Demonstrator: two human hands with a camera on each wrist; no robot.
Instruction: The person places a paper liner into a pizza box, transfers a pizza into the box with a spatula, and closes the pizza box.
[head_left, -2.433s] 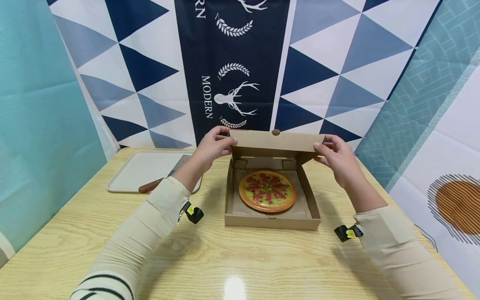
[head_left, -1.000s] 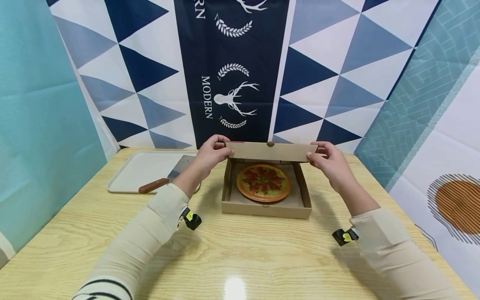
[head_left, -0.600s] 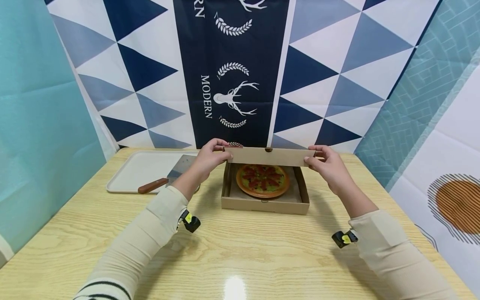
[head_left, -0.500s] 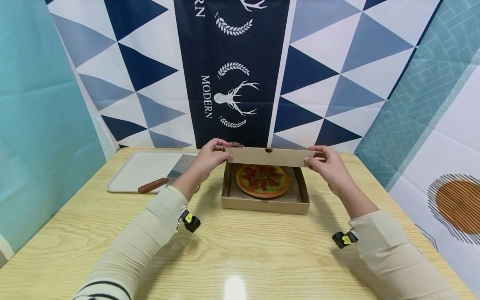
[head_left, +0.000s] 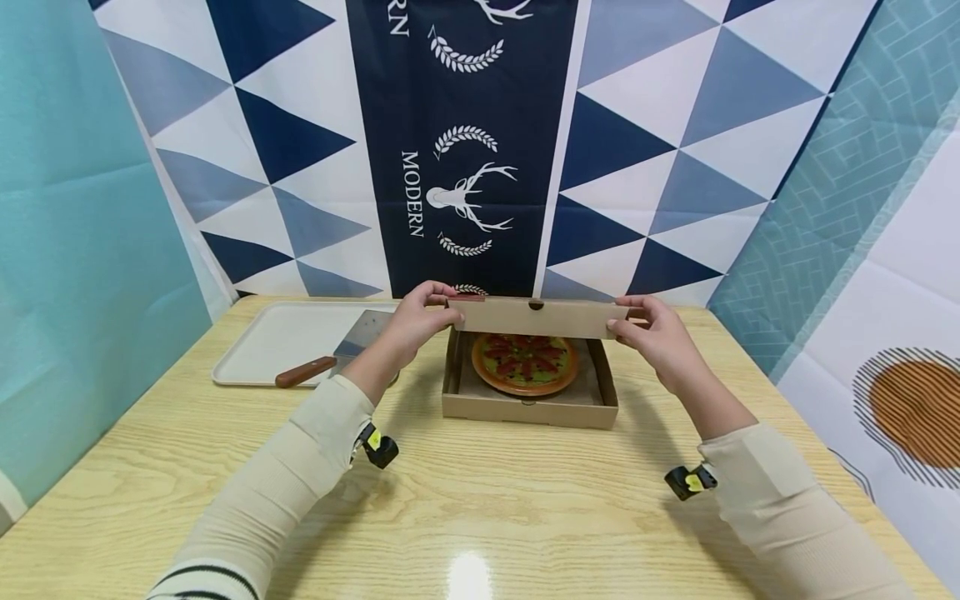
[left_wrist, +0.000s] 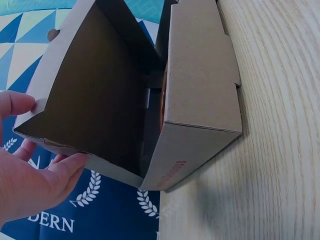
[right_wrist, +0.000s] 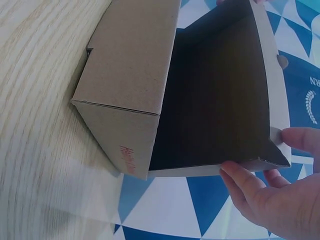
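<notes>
A brown cardboard pizza box stands on the wooden table with its lid tilted partway down over it. Inside lies a round pizza with red slices on a yellow-green top; the lid's front flap hides its far edge. My left hand pinches the lid's left front corner, thumb on the flap and fingers along the side. At the opposite corner my right hand holds the lid the same way. Both wrist views show the lid's dark inside, with the left fingers and right fingers at its side flaps.
Left of the box sits a white tray. A spatula with a wooden handle and metal blade lies across it, partly behind my left forearm. A patterned cloth backdrop rises behind the table.
Both hands have lowered the lid towards the box, so its front flap sits lower over the pizza. The box has slid slightly back and left. Over the last half second the lid drops only a little.
</notes>
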